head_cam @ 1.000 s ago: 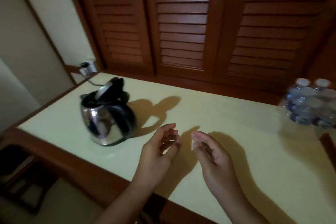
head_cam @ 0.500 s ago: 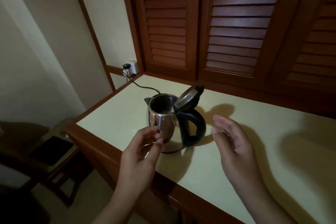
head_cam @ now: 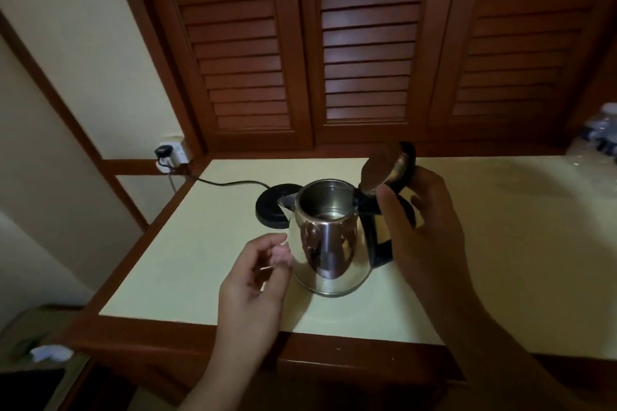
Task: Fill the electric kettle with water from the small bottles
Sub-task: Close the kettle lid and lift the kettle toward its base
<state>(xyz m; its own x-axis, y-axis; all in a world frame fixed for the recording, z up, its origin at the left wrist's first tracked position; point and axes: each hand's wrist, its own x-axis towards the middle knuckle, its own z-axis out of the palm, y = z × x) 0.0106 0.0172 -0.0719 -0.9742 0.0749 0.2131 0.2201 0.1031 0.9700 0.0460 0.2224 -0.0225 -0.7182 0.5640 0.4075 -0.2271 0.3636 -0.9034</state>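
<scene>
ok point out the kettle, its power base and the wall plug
kettle [head_cam: 329, 243]: head view, on the shiny steel body
power base [head_cam: 271, 208]: head view, on the black disc's top, behind the kettle
wall plug [head_cam: 162, 152]: head view, on the black plug head in the socket

Kettle [head_cam: 329, 243] body: polished steel, mirror-glossy (reflections all over). Lid [head_cam: 384, 170] underside shiny metal. Handle [head_cam: 380, 250] and power base [head_cam: 272, 207]: black plastic, dull sheen. Tabletop [head_cam: 200, 243] smooth, matt, laminate-looking; edge trim [head_cam: 167, 340] varnished wood. Louvred doors [head_cam: 364, 43]: reddish wood, satin. Water bottles [head_cam: 601, 133]: clear plastic, blurred.
</scene>
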